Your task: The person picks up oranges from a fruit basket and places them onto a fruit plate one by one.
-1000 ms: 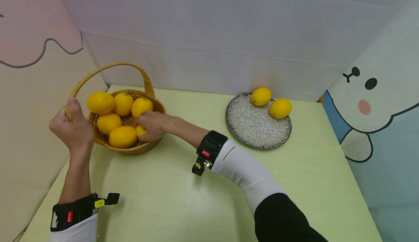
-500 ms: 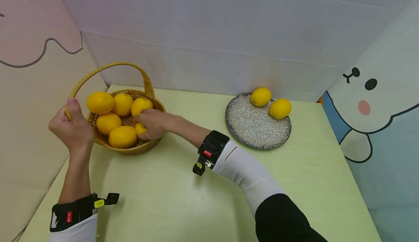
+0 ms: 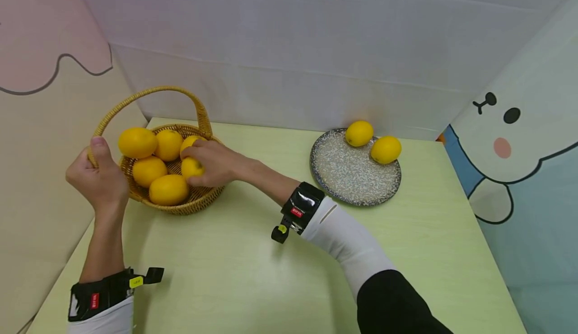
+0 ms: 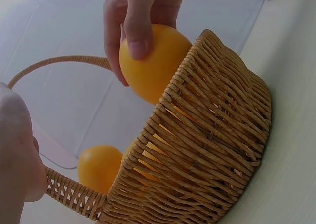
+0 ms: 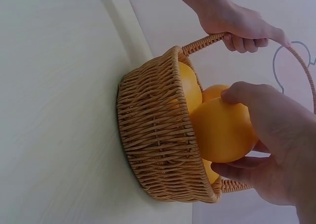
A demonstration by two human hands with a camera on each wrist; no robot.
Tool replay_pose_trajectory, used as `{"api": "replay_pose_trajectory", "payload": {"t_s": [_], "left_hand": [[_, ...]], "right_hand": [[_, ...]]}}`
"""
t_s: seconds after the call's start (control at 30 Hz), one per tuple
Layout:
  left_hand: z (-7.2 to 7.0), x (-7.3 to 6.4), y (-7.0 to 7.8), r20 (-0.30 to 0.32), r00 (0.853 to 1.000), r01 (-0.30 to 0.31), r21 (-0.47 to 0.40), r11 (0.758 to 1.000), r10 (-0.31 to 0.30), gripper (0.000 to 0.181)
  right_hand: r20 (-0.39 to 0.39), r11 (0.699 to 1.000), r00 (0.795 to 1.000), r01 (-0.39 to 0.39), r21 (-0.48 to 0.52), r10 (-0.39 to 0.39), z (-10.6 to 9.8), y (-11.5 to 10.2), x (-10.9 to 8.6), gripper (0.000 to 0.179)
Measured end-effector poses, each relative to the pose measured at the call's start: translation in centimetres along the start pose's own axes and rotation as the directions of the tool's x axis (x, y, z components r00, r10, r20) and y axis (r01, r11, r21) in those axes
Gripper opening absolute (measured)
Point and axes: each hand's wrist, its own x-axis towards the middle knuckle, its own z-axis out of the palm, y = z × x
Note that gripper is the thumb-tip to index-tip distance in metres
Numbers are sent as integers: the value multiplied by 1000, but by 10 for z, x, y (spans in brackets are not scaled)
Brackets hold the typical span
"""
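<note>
A wicker basket (image 3: 198, 204) with an arched handle stands at the left of the table, filled with several yellow lemons. My left hand (image 3: 100, 176) grips the left side of its handle, fingers wrapped round. With thumb and fingers, my right hand (image 3: 217, 163) holds one lemon (image 5: 224, 130) at the basket's right side, level with the rim in the right wrist view. In the left wrist view this lemon shows above the rim, the thumb across its side. Other lemons, such as the front one (image 3: 169, 190), lie beside it in the basket.
A speckled grey plate (image 3: 352, 178) with a dark rim lies at the back right. Two lemons rest near its far and right edge, one (image 3: 359, 133) behind the other (image 3: 386, 150). A white cloth wall (image 3: 289, 73) rises along the table's back edge.
My right hand has risen slightly with the lemon, which now shows more clearly above its neighbours. The right forearm has shifted a little to the right. My left hand stays on the handle.
</note>
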Motion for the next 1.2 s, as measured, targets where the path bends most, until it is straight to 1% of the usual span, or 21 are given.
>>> {"api": "replay_pose_trajectory", "payload": {"t_s": [0.2,0.33,0.4,0.5,0.63,0.77,0.83,1.0,1.2], "left_hand": [[-1,0,-1,-1,1000,-10,1,1000,10,57],[0,0,-1,-4,1000,-16,-12,1000,16,57],[0,0,-1,-3,1000,-17,-17,1000,17,57],[0,1,-1,-1,1000,-18,-14,1000,18,57],[0,1,-1,-4,1000,-19,0,1000,19,57],[0,0,0,-11,1000,-16,5,1000,16,57],[0,0,0,-11,1000,-16,6,1000,16,57],[0,0,-1,-2,1000,-12,-5,1000,12,58],[-1,0,-1,0,1000,-8,1,1000,8,58]], "right_hand": [[-115,997,993,10,71,-1,-3,4,-8,64],[-192,993,981,25,116,-2,-5,6,-13,65],[-239,989,971,38,144,-3,-4,7,-16,64],[-314,979,949,73,189,-10,-5,9,-21,62],[-378,966,925,117,229,-23,-7,9,-24,59],[-398,963,917,135,234,-32,-8,9,-25,58],[-397,964,917,134,232,-32,-9,8,-26,58],[-396,967,918,111,229,-11,-9,9,-31,58],[-414,969,910,86,230,17,-7,18,-44,60]]}}
